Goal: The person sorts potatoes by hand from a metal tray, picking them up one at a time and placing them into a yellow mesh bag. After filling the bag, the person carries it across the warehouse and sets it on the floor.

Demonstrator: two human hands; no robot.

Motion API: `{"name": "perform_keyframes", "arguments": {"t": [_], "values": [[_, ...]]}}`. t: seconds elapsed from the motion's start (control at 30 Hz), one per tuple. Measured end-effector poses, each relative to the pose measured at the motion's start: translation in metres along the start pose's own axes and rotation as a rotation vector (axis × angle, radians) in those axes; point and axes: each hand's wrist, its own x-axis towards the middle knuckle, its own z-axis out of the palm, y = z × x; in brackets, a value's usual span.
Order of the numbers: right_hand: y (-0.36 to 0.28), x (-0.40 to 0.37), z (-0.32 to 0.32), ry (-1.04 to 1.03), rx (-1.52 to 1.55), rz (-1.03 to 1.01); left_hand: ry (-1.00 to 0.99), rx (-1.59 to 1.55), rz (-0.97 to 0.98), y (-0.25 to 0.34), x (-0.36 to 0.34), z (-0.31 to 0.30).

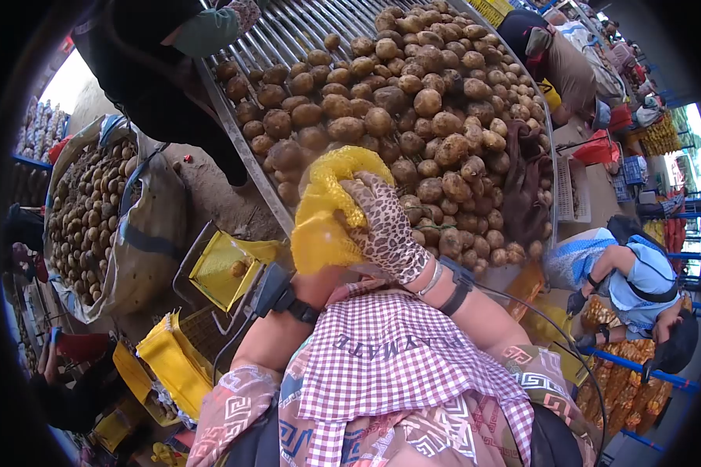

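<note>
Yellow mesh bag (336, 173) is bunched up in front of me, over the near edge of the potato pile. My right hand (382, 222), in a leopard-print glove, has its fingers curled onto the mesh and grips it. The mesh covers my left hand, so its fingers are hidden; only the left forearm (311, 289) shows below. Loose brown potatoes (428, 101) lie heaped just beyond both hands on a slatted metal sorting table (276, 33). A dark brown cloth (524, 183) rests on the potatoes to the right.
At left stands a large white sack (160, 233) full of potatoes. Nearer me are a yellow bag on a metal frame (218, 268) and a stack of yellow mesh bags (175, 362). Co-workers stand at upper left and upper right; another person in blue (639, 272) bends over at right.
</note>
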Motion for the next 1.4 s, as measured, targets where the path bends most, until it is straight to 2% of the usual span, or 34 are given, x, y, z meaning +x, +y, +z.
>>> {"name": "perform_keyframes", "arguments": {"t": [0.03, 0.13, 0.17, 0.33, 0.37, 0.43, 0.5, 0.53, 0.6, 0.63, 0.67, 0.7, 0.73, 0.77, 0.8, 0.83, 0.87, 0.93, 0.97, 1.0, 1.07, 1.1, 1.17, 1.2, 1.27, 1.3, 1.33, 1.4], "values": [[0.001, 0.001, 0.008, 0.064, 0.058, -0.039, -0.049, -0.040, -0.006, 0.003, -0.002, -0.004], [0.010, -0.001, 0.016, 0.086, 0.179, -0.095, -0.154, -0.143, -0.016, 0.008, 0.014, -0.014], [0.012, 0.002, 0.018, 0.071, 0.304, 0.074, -0.178, -0.149, -0.003, 0.008, 0.021, -0.017], [0.016, 0.010, 0.008, 0.050, 0.262, -0.070, -0.148, -0.013, 0.004, 0.010, 0.030, -0.015], [0.018, 0.012, 0.004, 0.024, 0.190, -0.143, -0.178, 0.414, 0.094, 0.014, 0.028, -0.017], [0.030, 0.016, -0.006, 0.005, -0.011, -0.248, -0.194, 0.841, 0.191, 0.023, 0.025, -0.015], [0.058, 0.018, -0.015, 0.081, -0.139, -0.225, 0.327, -0.319, -0.432, 0.042, 0.020, 0.006], [0.074, 0.017, -0.020, 0.100, -0.149, -0.133, 0.331, -0.326, -0.421, 0.044, 0.019, 0.005], [0.071, 0.021, -0.033, 0.119, -0.017, 0.058, 0.225, -0.302, -0.268, 0.044, 0.019, 0.001], [0.067, 0.022, -0.033, 0.073, 0.048, 0.059, 0.229, -0.307, -0.265, 0.040, 0.026, -0.006], [0.069, 0.019, -0.023, 0.075, 0.045, 0.063, 0.249, -0.169, -0.275, 0.033, 0.041, -0.018], [0.075, 0.016, -0.006, 0.015, -0.021, 0.096, 0.256, -0.025, -0.284, 0.026, 0.055, -0.029], [0.086, 0.017, 0.006, -0.038, -0.088, 0.119, 0.233, -0.018, -0.278, 0.022, 0.069, -0.040], [0.095, 0.015, 0.012, -0.067, -0.027, 0.270, 0.220, -0.069, -0.381, 0.021, 0.084, -0.052], [0.106, 0.009, 0.014, -0.079, -0.058, 0.329, 0.210, -0.121, -0.484, 0.022, 0.097, -0.056], [0.111, 0.001, 0.007, -0.038, -0.042, 0.372, 0.022, -0.300, -0.566, 0.037, 0.088, -0.028], [0.114, -0.011, -0.003, -0.002, -0.023, 0.418, 0.017, -0.299, -0.556, 0.042, 0.082, -0.021], [0.121, -0.030, -0.036, 0.057, -0.116, 0.424, 0.014, 0.203, -0.103, 0.048, 0.078, -0.019], [0.124, -0.040, -0.057, 0.100, -0.174, 0.459, -0.015, 0.342, -0.012, 0.058, 0.083, -0.029], [0.129, -0.050, -0.077, 0.143, -0.232, 0.495, -0.024, 0.349, -0.019, 0.071, 0.089, -0.028], [0.139, -0.066, -0.113, 0.227, -0.309, 0.581, 0.153, 0.840, 0.136, 0.102, 0.106, -0.011], [0.138, -0.069, -0.130, 0.287, -0.292, 0.626, 0.145, 0.848, 0.134, 0.113, 0.117, 0.001], [0.138, -0.077, -0.153, 0.406, -0.351, 0.706, -0.015, 1.731, 0.054, 0.127, 0.139, 0.022], [0.139, -0.081, -0.159, 0.448, -0.272, 0.675, -0.029, 1.733, 0.052, 0.122, 0.148, 0.031], [0.135, -0.085, -0.156, 0.439, -0.305, 0.643, -0.231, 2.302, -0.285, 0.102, 0.166, 0.052], [0.135, -0.088, -0.152, 0.387, -0.309, 0.550, -0.355, 2.343, -0.316, 0.092, 0.180, 0.034], [0.126, -0.087, -0.142, 0.387, -0.280, 0.586, -0.368, 2.349, -0.310, 0.087, 0.181, 0.042], [0.110, -0.080, -0.123, 0.330, -0.229, 0.556, -0.475, 2.538, -0.491, 0.080, 0.176, 0.055]]}}
